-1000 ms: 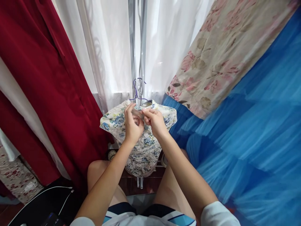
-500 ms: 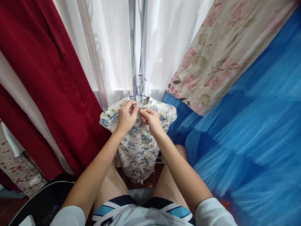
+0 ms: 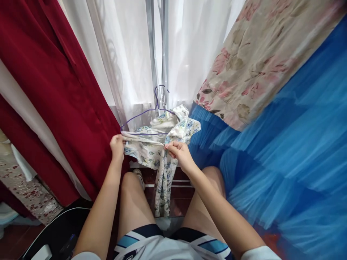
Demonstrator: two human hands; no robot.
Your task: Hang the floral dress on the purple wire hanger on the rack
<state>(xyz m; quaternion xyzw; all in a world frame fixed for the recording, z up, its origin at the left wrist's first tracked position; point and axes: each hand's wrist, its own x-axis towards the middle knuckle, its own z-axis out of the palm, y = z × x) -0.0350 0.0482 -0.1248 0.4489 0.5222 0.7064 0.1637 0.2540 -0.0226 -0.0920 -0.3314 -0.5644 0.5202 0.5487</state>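
Note:
A white garment with a blue floral print hangs partly on a purple wire hanger. One shoulder sits over the hanger's right side, while the left side of the hanger is bare. My left hand is closed on the garment's edge at the left end of the hanger. My right hand pinches the same edge near the middle, so the cloth is stretched between both hands. The lower part of the garment drops in narrow folds between my knees.
White curtains hang behind, with a grey metal stand in front. Dark red cloth hangs to the left. To the right are a beige floral cloth and blue tulle. A black round seat stands at lower left.
The garment's left shoulder has come off the hanger and its front is pulled open. My left hand has moved left and down with the edge; my right hand has moved slightly down and right.

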